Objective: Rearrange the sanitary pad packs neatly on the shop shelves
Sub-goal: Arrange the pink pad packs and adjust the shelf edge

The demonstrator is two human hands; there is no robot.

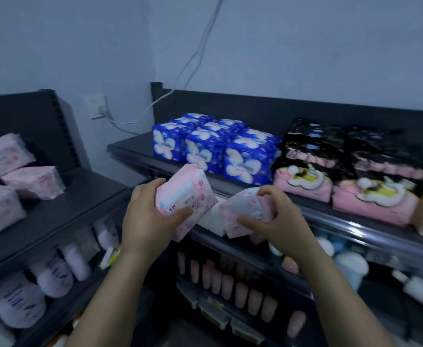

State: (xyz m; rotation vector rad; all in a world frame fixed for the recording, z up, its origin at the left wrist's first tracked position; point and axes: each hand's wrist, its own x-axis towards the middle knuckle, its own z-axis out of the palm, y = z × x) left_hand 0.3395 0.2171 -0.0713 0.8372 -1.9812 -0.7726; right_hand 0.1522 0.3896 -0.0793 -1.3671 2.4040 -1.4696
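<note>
We hold two pink packs, one per hand, just in front of the front edge of the right shelf, below the blue packs.

Left hand: it grips the left pack, fingers curled behind it and thumb across its lower front. This pack carries a small label that appears to read 洁婷, and larger red characters beginning with 超. The rest is blurred.

Right hand: it grips the right pack, fingers curled over its top edge and thumb along its lower face. We cannot read its print.

Right shelf: the blue packs stand toward the left end, three in the front row. More stand behind, and we cannot count the total. Just beside them stand black packs, two in the front row, lettering blurred.

Left shelf: we count three pink packs toward its left end, print unreadable.
</note>
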